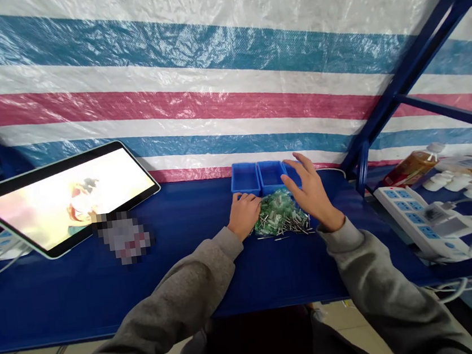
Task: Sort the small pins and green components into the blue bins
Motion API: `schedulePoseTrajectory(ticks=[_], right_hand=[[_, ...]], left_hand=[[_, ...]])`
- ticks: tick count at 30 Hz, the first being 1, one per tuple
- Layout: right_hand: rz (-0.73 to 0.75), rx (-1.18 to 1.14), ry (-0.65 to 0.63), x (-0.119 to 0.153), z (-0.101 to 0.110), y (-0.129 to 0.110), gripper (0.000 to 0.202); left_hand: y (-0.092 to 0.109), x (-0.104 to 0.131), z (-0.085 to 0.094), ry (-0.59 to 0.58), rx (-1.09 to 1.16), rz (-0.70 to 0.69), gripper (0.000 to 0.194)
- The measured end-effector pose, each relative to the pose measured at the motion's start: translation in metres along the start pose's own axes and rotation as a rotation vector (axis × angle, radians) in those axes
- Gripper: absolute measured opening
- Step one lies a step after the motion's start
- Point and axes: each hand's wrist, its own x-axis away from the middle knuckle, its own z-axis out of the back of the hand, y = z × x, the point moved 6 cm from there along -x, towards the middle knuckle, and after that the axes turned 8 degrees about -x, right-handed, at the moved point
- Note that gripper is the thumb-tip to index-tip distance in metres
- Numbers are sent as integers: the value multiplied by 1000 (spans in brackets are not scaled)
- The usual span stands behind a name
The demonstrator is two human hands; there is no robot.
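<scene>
Three small blue plastic bins (245, 177) stand in a row at the back of the blue table (167, 287). In front of them lies a pile of thin silvery metal pins (296, 226), rivet-like in shape, mixed with crumpled greenish clear plastic bags (276, 209). My left hand (244, 214) rests at the pile's left side, fingers stretched toward the front wall of the left bin and seemingly holding nothing. Raised over the right bin, my right hand (312, 194) has its thumb and fingers apart, with nothing visible in it. It partly hides that bin.
A lit tablet (68, 199) leans at the left, beside a blurred-out patch. To the right are a white power strip (420, 224) with chargers, a drink bottle (413, 165) and white pieces (447, 180). Blue metal frame bars (396, 87) and a striped plastic sheet (207, 72) bound the back.
</scene>
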Motion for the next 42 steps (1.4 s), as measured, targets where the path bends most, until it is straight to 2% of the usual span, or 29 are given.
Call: schedulePoseTrajectory(ticks=[3,6,9,12,14,17,22,27,31,35,37,39,42], right_hand=[[9,-46,47,-18,-3,-6,43],[9,-100,68,-23,-11,-4,41],[9,-162,51,-15,-24,2,39],[20,-226,-36,-2,-40,8,38],[20,-276,-89,5,-49,11,38],[-12,-338,-96,10,-54,15,35],[-51,-404,-51,11,-50,16,25],[-102,-483,-26,16,-45,15,31],[-151,-523,-55,21,-46,14,36],[-165,-557,-51,23,-43,12,27],[-98,-548,-39,23,-41,9,30],[29,-500,-46,22,-40,5,29],[177,-413,-45,22,-42,2,24]], left_hand=[[-1,-1,7,103,5,-25,23],[-5,0,19,242,56,-9,22],[-15,3,33,390,164,68,22],[-25,7,44,526,363,144,22],[-28,9,47,581,511,179,22],[-28,10,46,607,659,206,23],[-26,12,40,545,809,203,23],[-23,15,29,343,897,239,29],[-20,13,16,197,1095,250,29],[-22,10,14,158,1256,301,50],[-22,9,15,150,1325,300,61],[-22,9,16,148,1372,289,62],[-19,9,14,120,1364,238,42]])
